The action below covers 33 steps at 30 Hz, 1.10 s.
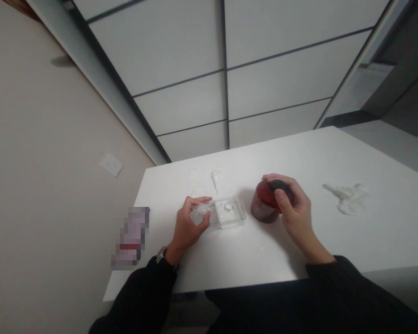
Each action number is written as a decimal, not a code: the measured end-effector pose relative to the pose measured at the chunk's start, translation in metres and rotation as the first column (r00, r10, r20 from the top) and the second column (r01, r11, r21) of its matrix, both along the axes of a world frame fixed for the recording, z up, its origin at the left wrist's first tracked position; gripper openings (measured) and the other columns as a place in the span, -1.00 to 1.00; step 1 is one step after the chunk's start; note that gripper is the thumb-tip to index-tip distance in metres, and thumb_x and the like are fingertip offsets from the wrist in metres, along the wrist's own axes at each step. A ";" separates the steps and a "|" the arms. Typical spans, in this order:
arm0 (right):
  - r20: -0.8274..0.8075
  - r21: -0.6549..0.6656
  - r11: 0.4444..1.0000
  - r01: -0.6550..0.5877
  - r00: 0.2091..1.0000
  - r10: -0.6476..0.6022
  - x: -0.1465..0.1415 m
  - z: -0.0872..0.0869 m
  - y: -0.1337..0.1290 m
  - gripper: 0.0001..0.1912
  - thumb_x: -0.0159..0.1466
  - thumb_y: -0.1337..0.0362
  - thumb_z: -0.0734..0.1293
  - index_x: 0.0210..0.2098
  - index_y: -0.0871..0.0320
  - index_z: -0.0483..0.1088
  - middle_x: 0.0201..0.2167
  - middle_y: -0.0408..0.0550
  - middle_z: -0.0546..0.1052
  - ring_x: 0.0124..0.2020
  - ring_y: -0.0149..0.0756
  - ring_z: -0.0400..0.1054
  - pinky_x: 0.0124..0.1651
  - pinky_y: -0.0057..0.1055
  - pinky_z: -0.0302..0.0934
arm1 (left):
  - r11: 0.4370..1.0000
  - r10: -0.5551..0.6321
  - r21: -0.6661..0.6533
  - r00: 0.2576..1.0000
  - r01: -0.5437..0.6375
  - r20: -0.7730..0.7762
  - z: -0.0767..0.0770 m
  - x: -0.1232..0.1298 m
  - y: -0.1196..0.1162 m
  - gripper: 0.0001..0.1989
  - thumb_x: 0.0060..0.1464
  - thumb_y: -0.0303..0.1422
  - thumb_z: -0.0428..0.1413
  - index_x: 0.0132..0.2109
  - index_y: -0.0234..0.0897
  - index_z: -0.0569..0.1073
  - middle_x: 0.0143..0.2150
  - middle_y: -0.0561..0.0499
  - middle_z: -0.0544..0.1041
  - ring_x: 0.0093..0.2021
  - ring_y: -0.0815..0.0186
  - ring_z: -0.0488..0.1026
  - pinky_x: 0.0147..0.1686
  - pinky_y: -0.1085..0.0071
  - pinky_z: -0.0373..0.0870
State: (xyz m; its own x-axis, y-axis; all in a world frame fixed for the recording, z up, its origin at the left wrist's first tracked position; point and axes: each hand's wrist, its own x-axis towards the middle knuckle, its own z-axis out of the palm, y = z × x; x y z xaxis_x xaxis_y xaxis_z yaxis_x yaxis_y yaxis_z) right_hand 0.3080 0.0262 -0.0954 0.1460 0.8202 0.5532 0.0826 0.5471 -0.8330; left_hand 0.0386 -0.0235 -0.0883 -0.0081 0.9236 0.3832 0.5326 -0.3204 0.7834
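Head view looks down on a white desk (334, 153) set against a pale wall, and both of the person's hands rest on it near the middle. Right hand (292, 208) wraps a dark red jar (263, 206), a squat, round, translucent vessel that shows deep red through its wall and stands upright on the desk; its fingers are closed over a black lid (278, 186) on the jar's top, thumb at the near side and fingers curled round the far side. Left hand (190, 222) sits just to the left, its fingers curled together on a small clear rounded piece (199, 214), which touches the left end of a clear, flat, box-like container (230, 213) with a round form showing inside it. Whether that small piece is joined to the container cannot be told. Jar and container stand just beside each other, apart, with the jar's shadow between them. Towards the far edge of the desk, behind the container, lie pale crumpled wrappers (205, 178). Well to the right, near the right side, lies another crumpled clear wrapper (348, 197). A blurred, pixelated object (132, 236) sits at the left edge.
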 end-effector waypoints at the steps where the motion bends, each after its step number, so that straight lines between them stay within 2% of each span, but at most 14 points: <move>1: 0.000 -0.005 1.000 0.000 1.000 0.000 0.000 0.000 0.000 -0.75 0.43 -0.02 0.38 -0.07 -0.02 0.56 -0.05 -0.04 0.65 0.06 -0.11 0.52 0.19 -0.09 0.33 | 1.000 0.003 0.000 1.000 -0.003 -0.003 0.000 0.000 0.000 -0.75 0.14 -0.33 0.21 -0.17 -0.12 0.25 0.03 -0.18 0.73 0.01 0.13 0.70 0.04 0.12 0.59; 17: 0.020 0.021 0.999 0.026 0.999 -0.027 -0.001 0.001 0.000 -0.73 0.44 -0.03 0.37 -0.08 -0.02 0.57 -0.05 -0.05 0.66 0.06 -0.12 0.53 0.18 -0.12 0.34 | 0.999 0.008 -0.047 1.000 -0.008 0.001 0.002 0.003 0.000 -0.83 0.15 -0.30 0.20 -0.19 -0.14 0.33 0.06 -0.17 0.72 0.02 0.11 0.70 0.05 0.14 0.56; 21: 0.019 0.022 0.999 0.026 0.999 -0.027 -0.001 0.001 0.000 -0.74 0.44 -0.03 0.37 -0.09 -0.02 0.56 -0.05 -0.05 0.66 0.05 -0.13 0.54 0.18 -0.12 0.35 | 0.997 -0.026 -0.074 0.996 0.032 0.080 0.002 0.003 0.000 -0.75 0.18 -0.24 0.25 -0.18 -0.13 0.30 0.09 -0.19 0.71 0.07 0.10 0.67 0.10 0.10 0.54; 26: 0.019 0.026 0.999 0.027 0.999 -0.028 -0.001 0.002 0.000 -0.74 0.44 -0.02 0.37 -0.08 -0.01 0.56 -0.05 -0.05 0.66 0.05 -0.13 0.54 0.17 -0.11 0.35 | 0.995 -0.002 -0.097 0.983 0.020 0.182 0.002 0.005 -0.001 -0.65 0.15 -0.22 0.34 -0.19 -0.14 0.28 0.23 -0.26 0.63 0.08 0.10 0.67 0.13 0.06 0.54; 33: 0.013 0.009 1.000 0.020 1.000 -0.020 -0.001 0.003 0.000 -0.73 0.43 -0.04 0.38 -0.08 -0.02 0.56 -0.05 -0.04 0.66 0.07 -0.10 0.53 0.20 -0.08 0.34 | 0.991 0.071 -0.128 0.969 -0.041 0.238 0.001 0.005 -0.003 -0.62 0.11 -0.12 0.38 -0.24 -0.15 0.33 0.11 -0.23 0.70 0.11 0.02 0.67 0.13 0.00 0.55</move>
